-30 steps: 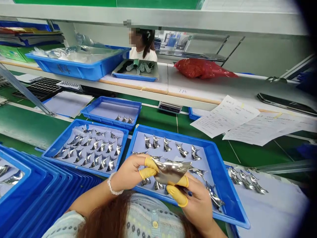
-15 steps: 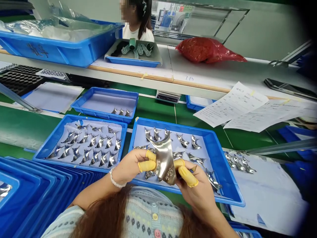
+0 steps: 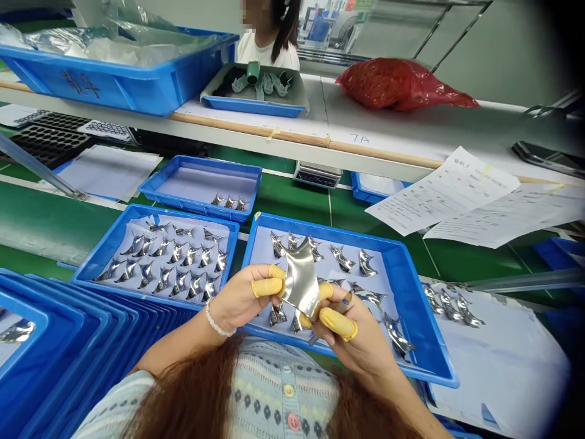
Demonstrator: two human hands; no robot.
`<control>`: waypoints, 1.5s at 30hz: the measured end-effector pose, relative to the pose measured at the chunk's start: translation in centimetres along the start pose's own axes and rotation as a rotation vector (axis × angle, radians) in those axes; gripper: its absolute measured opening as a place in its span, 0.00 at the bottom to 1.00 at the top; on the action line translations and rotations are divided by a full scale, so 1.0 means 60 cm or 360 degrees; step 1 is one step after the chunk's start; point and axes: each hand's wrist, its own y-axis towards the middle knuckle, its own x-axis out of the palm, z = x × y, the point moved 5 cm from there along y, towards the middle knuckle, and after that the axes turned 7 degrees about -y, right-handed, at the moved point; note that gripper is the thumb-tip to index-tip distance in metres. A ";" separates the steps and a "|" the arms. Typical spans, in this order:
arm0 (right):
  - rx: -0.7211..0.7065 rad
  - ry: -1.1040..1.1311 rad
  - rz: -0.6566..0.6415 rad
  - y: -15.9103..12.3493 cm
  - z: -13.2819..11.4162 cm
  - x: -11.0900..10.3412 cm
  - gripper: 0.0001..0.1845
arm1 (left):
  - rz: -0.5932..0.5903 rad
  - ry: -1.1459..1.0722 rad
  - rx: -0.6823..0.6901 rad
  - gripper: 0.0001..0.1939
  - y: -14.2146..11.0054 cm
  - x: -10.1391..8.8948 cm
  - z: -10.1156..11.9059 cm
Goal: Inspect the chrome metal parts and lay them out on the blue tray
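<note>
Both my hands hold one shiny curved metal piece (image 3: pixel 300 277) upright over a blue tray (image 3: pixel 414 317). My left hand (image 3: pixel 244 297) pinches its left edge with yellow finger cots on thumb and forefinger. On the other side, my right hand (image 3: pixel 351 338) grips its lower right edge, also in yellow cots, and a thin dark tool shows under those fingers. Several more shiny pieces (image 3: pixel 347 259) lie on the tray's white liner.
A second blue tray (image 3: pixel 98 262) at left holds rows of the same pieces; a smaller tray (image 3: pixel 201 186) behind it has three. Stacked blue trays (image 3: pixel 59 347) stand at lower left. Papers (image 3: pixel 461 195) hang off the shelf. Another person (image 3: pixel 269 36) sits beyond it, near a red bag (image 3: pixel 402 82).
The metal piece went from lying flat between my hands to standing upright, then turned so its engraved face no longer shows. The camera view dipped and shifted slightly.
</note>
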 end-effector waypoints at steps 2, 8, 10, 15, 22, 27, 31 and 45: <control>0.0043 0.0049 -0.0008 0.001 0.004 -0.008 0.15 | -0.0026 0.0023 0.0009 0.14 -0.003 0.006 0.000; 0.0116 0.0082 -0.0074 -0.009 0.012 -0.042 0.19 | -0.0017 0.0143 0.0022 0.14 -0.009 0.039 -0.013; 0.0138 0.0090 -0.0090 -0.015 0.012 -0.056 0.19 | -0.0015 0.0172 0.0026 0.15 -0.006 0.054 -0.022; 0.0173 0.0201 -0.0111 -0.033 0.009 -0.100 0.19 | 0.0000 0.0237 0.0022 0.16 0.017 0.083 -0.053; 0.0141 0.0237 -0.0164 -0.061 0.009 -0.168 0.17 | 0.0141 0.0070 -0.0056 0.16 0.072 0.089 -0.140; 0.0171 0.0141 0.0181 -0.068 0.049 -0.266 0.21 | 0.0451 0.0878 0.0112 0.14 0.121 0.050 -0.137; 0.0175 0.0364 0.0546 -0.083 0.100 -0.378 0.21 | 0.0946 0.1673 0.0314 0.14 0.154 -0.022 -0.038; 0.0257 0.0564 0.0695 -0.129 0.225 -0.428 0.19 | 0.1375 0.3033 -0.0481 0.18 0.258 -0.171 -0.021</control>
